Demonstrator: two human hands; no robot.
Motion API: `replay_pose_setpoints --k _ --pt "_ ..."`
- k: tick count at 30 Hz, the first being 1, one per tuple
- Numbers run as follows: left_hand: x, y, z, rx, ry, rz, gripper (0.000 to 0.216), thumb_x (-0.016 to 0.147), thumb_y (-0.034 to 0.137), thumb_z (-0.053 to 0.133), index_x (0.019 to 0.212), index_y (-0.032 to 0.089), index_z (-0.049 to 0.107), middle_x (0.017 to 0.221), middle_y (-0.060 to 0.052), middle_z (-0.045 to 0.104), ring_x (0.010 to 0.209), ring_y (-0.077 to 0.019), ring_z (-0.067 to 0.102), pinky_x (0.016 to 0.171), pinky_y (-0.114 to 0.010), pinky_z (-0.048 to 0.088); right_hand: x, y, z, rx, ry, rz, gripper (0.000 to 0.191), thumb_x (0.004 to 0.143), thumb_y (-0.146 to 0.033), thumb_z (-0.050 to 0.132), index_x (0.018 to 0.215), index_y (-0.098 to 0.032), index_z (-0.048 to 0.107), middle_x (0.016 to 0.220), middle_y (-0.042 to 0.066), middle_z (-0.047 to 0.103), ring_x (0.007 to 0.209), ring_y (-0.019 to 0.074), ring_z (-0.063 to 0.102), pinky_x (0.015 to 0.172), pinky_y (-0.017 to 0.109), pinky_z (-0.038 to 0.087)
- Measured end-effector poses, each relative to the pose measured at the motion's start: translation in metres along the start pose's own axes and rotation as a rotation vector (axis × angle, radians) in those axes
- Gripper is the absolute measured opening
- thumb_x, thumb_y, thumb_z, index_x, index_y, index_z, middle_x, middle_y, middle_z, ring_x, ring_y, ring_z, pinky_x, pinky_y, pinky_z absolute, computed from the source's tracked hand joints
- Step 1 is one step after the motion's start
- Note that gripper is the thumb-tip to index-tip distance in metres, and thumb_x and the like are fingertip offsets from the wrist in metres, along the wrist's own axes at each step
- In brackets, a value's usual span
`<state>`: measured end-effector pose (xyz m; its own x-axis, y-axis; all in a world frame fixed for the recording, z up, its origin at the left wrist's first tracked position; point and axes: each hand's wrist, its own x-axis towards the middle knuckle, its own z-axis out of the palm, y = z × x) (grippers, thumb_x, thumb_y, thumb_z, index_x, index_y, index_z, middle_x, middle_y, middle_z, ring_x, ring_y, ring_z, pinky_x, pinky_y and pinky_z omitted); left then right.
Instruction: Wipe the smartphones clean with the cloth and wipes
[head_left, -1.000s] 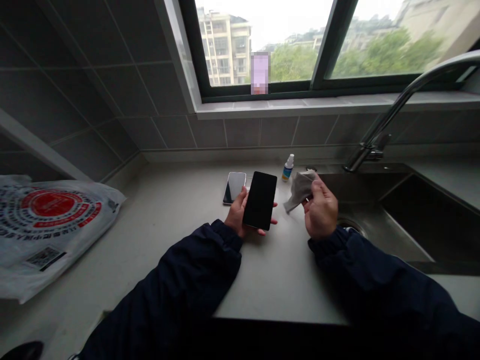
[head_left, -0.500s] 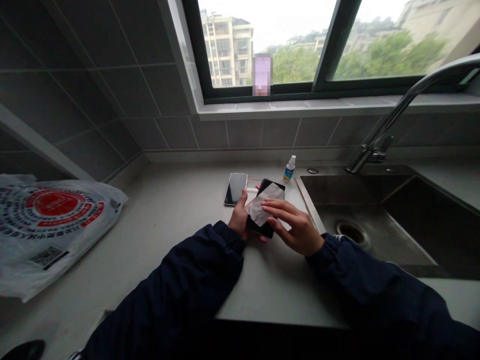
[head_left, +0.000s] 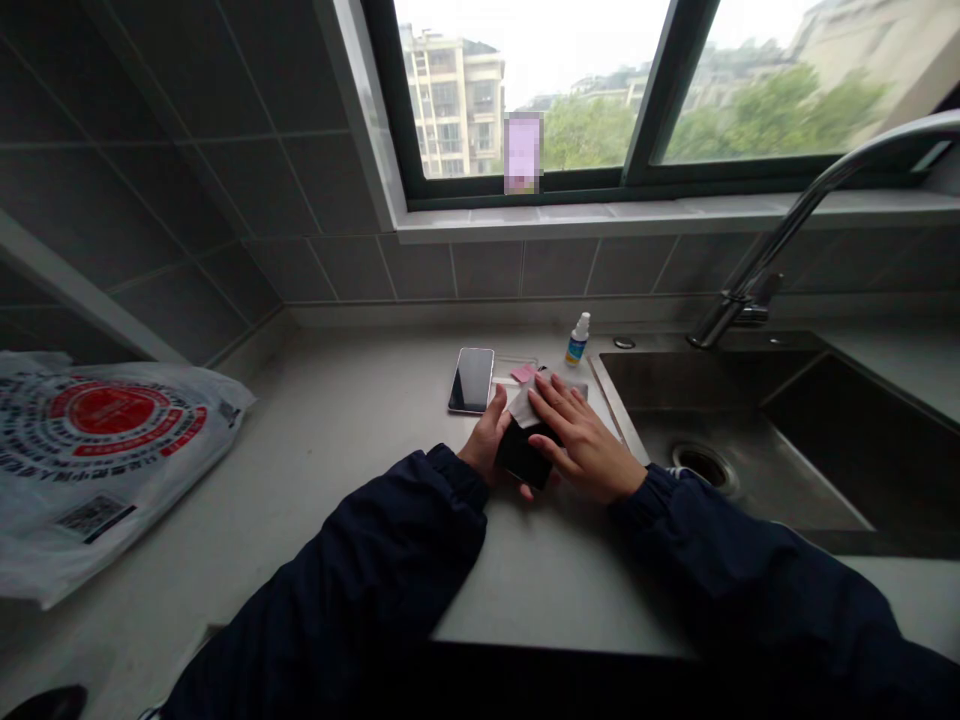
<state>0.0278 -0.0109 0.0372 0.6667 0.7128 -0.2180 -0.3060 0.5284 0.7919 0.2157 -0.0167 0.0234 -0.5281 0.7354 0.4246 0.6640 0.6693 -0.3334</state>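
My left hand [head_left: 487,440] grips a black phone [head_left: 521,458] by its left edge, just above the counter. My right hand [head_left: 581,440] lies flat on the phone's screen, its fingers stretched out and pressing a grey cloth [head_left: 525,405] onto the upper part of the glass. A second phone [head_left: 472,380] lies face up on the counter just behind my left hand. A small spray bottle [head_left: 578,339] with a white cap stands beyond it, by the sink's corner. A pink tab [head_left: 523,373] lies between the second phone and the cloth.
A steel sink [head_left: 750,440] with a drain [head_left: 701,465] fills the right side, with a tall tap [head_left: 787,230] over it. A white plastic bag [head_left: 97,460] with red print lies at the left. Tiled walls and a window ledge [head_left: 637,215] close the back.
My right hand brought the cloth from beside the sink onto the black phone, then slid it toward the phone's top. The phone has sunk lower toward the counter.
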Motion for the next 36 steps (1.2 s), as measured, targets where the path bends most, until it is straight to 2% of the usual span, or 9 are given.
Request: replay_pose_setpoints --k 4,10,17,19,21,23,25,29,36 --pt "-0.001 0.000 0.001 0.033 -0.013 0.004 0.092 0.089 0.083 0.019 0.160 0.024 0.027 0.119 -0.020 0.069 0.069 -0.0294 0.073 0.042 -0.033 0.052 0.000 0.002 0.000 -0.008 -0.005 0.004 0.070 0.102 -0.047 0.047 0.163 -0.026 0.020 0.169 0.010 0.018 0.157 0.0324 0.011 0.124 0.061 0.021" --pt "0.004 -0.004 -0.006 0.010 -0.104 0.012 0.088 0.091 0.080 0.009 0.161 0.029 0.026 0.127 -0.018 0.067 0.067 -0.0276 0.072 0.041 -0.035 0.051 0.000 -0.001 0.000 0.006 -0.071 -0.036 0.069 0.102 -0.051 0.046 0.162 -0.023 0.025 0.168 0.012 0.023 0.157 0.0329 0.013 0.124 0.061 0.022" --pt "0.005 -0.004 -0.003 -0.074 -0.008 0.033 0.091 0.093 0.078 0.009 0.156 0.019 0.038 0.130 -0.021 0.066 0.072 -0.0264 0.071 0.050 -0.037 0.054 -0.001 -0.007 -0.001 0.056 -0.118 -0.079 0.068 0.101 -0.051 0.050 0.160 -0.024 0.030 0.167 0.012 0.026 0.157 0.0329 0.015 0.123 0.062 0.024" --pt "0.006 -0.006 -0.001 -0.117 0.036 0.056 0.093 0.092 0.079 0.013 0.153 0.015 0.042 0.124 -0.022 0.068 0.077 -0.0282 0.072 0.060 -0.041 0.058 -0.001 -0.008 -0.002 0.073 -0.145 -0.088 0.068 0.101 -0.051 0.050 0.160 -0.022 0.031 0.166 0.013 0.027 0.156 0.0333 0.017 0.124 0.061 0.024" --pt "0.009 -0.008 0.000 -0.195 0.111 0.145 0.091 0.094 0.076 0.020 0.149 0.009 0.047 0.119 -0.022 0.070 0.092 -0.0308 0.073 0.080 -0.045 0.059 0.000 -0.010 -0.004 0.087 -0.173 -0.096 0.069 0.100 -0.051 0.051 0.159 -0.020 0.033 0.166 0.014 0.028 0.156 0.0342 0.018 0.123 0.061 0.026" --pt "0.012 -0.011 0.001 -0.277 0.156 0.218 0.087 0.097 0.072 0.023 0.143 0.004 0.052 0.116 -0.023 0.071 0.107 -0.0313 0.071 0.098 -0.044 0.053 0.000 -0.012 -0.005 0.099 -0.189 -0.120 0.069 0.100 -0.051 0.053 0.159 -0.019 0.035 0.165 0.014 0.029 0.156 0.0345 0.020 0.123 0.061 0.026" --pt "0.014 -0.012 0.001 -0.339 0.142 0.211 0.086 0.098 0.070 0.022 0.139 0.002 0.056 0.114 -0.024 0.071 0.111 -0.0311 0.069 0.106 -0.044 0.048 0.000 -0.014 -0.007 0.112 -0.194 -0.159 0.069 0.099 -0.050 0.055 0.158 -0.019 0.036 0.164 0.014 0.032 0.155 0.0339 0.022 0.123 0.061 0.027" --pt "0.012 -0.009 0.000 -0.414 0.067 0.138 0.094 0.095 0.075 0.016 0.136 0.000 0.056 0.108 -0.024 0.072 0.107 -0.0330 0.070 0.108 -0.046 0.046 0.001 -0.019 -0.012 0.144 -0.199 -0.228 0.068 0.098 -0.047 0.058 0.157 -0.018 0.039 0.162 0.015 0.037 0.154 0.0335 0.027 0.123 0.061 0.029" --pt "0.005 -0.001 -0.002 -0.336 0.180 0.110 0.096 0.093 0.078 0.017 0.143 0.004 0.050 0.101 -0.020 0.072 0.094 -0.0305 0.072 0.098 -0.046 0.052 -0.002 -0.025 -0.014 0.219 -0.199 -0.304 0.059 0.096 -0.041 0.063 0.149 -0.019 0.051 0.155 0.014 0.048 0.150 0.0323 0.034 0.122 0.060 0.032"
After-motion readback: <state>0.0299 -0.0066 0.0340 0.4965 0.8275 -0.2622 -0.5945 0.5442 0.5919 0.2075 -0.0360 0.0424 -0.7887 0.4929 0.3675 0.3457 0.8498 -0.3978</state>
